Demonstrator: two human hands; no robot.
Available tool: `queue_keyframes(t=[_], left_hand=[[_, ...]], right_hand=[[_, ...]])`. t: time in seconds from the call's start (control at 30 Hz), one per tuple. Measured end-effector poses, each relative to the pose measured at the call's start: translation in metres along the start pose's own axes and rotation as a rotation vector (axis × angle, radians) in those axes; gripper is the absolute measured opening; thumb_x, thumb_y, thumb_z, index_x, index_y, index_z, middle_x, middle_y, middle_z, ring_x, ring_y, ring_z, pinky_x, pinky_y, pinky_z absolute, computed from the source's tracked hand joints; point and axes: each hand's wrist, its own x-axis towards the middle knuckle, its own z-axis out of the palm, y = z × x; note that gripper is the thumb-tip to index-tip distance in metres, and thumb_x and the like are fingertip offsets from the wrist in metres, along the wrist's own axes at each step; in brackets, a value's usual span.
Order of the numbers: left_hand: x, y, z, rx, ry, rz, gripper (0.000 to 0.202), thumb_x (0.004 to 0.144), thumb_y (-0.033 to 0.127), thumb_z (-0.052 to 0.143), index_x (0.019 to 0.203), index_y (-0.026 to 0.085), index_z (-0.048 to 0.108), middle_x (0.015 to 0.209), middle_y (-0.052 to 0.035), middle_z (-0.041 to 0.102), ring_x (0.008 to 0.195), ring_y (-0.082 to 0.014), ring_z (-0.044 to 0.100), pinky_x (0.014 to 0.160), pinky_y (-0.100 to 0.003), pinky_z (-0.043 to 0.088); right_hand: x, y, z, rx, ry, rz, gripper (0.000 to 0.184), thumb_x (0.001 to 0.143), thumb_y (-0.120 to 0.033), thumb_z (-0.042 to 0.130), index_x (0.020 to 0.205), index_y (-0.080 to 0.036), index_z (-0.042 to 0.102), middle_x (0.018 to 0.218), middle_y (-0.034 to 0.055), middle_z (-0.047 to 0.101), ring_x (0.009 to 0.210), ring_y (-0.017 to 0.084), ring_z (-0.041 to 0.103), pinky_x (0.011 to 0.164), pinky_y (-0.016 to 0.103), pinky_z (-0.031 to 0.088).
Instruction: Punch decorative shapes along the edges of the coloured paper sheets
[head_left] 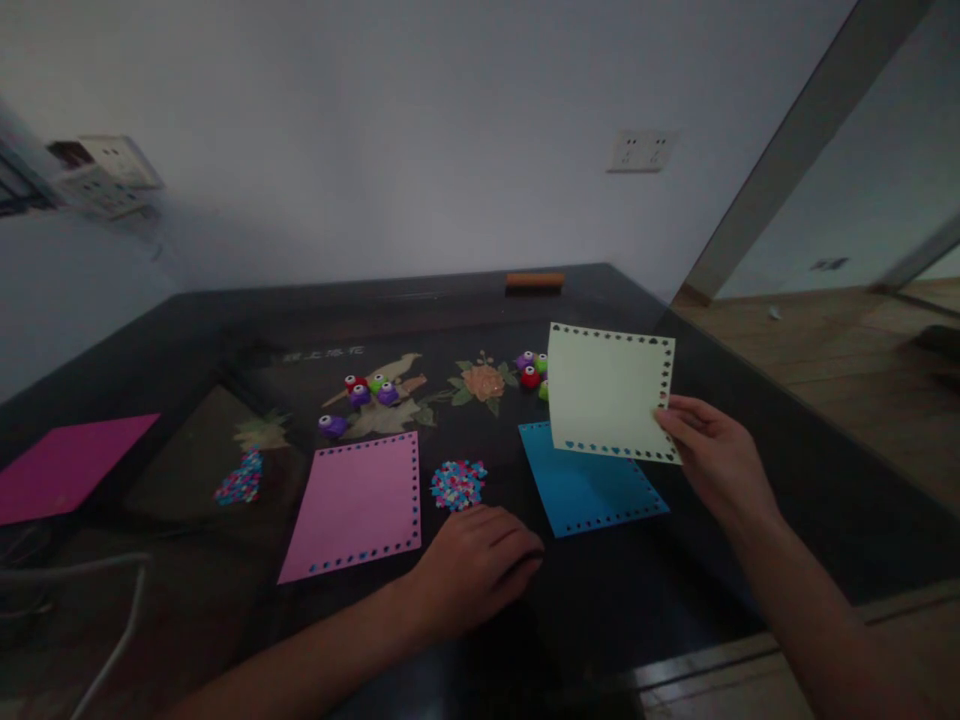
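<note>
Paper [611, 390], cream with punched edges, is at right, pinched by its right edge in the right hand [716, 460], partly hiding the blue sheet [592, 490]. The left hand [480, 560] curls at the near side of the confetti pile [457, 484]; I cannot tell if it grips anything.

Confetti pile [457, 484] on the table [300, 325], one sheet [360, 505] left, another sheet [581, 495] right, third sheet [611, 390] above the latter.

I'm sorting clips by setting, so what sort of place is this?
Probably a room in a home: a dark table with a printed flower stands against a plain white wall with a socket.
</note>
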Motion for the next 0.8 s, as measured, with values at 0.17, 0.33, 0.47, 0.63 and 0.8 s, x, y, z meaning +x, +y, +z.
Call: queue_keyframes(t=[0.17,0.33,0.47,0.63,0.8], left_hand=[[0.024,-0.001,0.022,0.014,0.084,0.027,0.016,0.09,0.02,0.043,0.088,0.017,0.059,0.079,-0.0062,0.066,0.073,-0.0184,0.059,0.066,-0.03,0.046],[0.018,-0.011,0.02,-0.063,0.122,-0.058,0.013,0.089,0.014,0.044,0.092,0.018,0.056,0.082,-0.0056,0.064,0.075,-0.0176,0.058,0.068,-0.029,0.047],[0.017,-0.013,0.021,-0.059,0.108,-0.11,0.022,0.086,0.01,0.046,0.105,0.018,0.053,0.096,-0.0087,0.06,0.088,-0.0195,0.057,0.077,-0.032,0.05],[0.019,-0.011,0.026,0.039,0.079,-0.15,0.027,0.082,0.008,0.049,0.108,0.015,0.051,0.103,-0.0113,0.055,0.097,-0.0238,0.055,0.084,-0.038,0.052],[0.019,-0.013,0.029,0.088,0.019,-0.17,0.034,0.081,0.008,0.051,0.114,0.012,0.048,0.113,-0.0151,0.053,0.109,-0.0285,0.053,0.092,-0.045,0.05]], right_hand=[[-0.008,0.013,-0.021,-0.085,-0.003,0.126,0.037,0.048,-0.031,0.086,0.079,-0.019,0.069,0.067,0.0028,0.069,0.057,0.017,0.063,0.054,0.029,0.051],[-0.016,0.02,-0.029,-0.234,-0.028,0.202,0.041,0.052,-0.033,0.084,0.088,-0.017,0.07,0.069,0.0041,0.07,0.056,0.017,0.062,0.05,0.027,0.048],[-0.016,0.021,-0.028,-0.327,-0.058,0.203,0.042,0.054,-0.035,0.083,0.09,-0.017,0.07,0.069,0.0043,0.07,0.056,0.017,0.062,0.05,0.028,0.047],[-0.017,0.02,-0.026,-0.426,-0.085,0.204,0.04,0.055,-0.034,0.082,0.09,-0.017,0.07,0.069,0.0041,0.071,0.059,0.017,0.063,0.053,0.027,0.047],[-0.016,0.024,-0.027,-0.467,-0.113,0.202,0.04,0.058,-0.035,0.079,0.092,-0.018,0.069,0.071,0.004,0.071,0.059,0.017,0.063,0.052,0.027,0.048]])
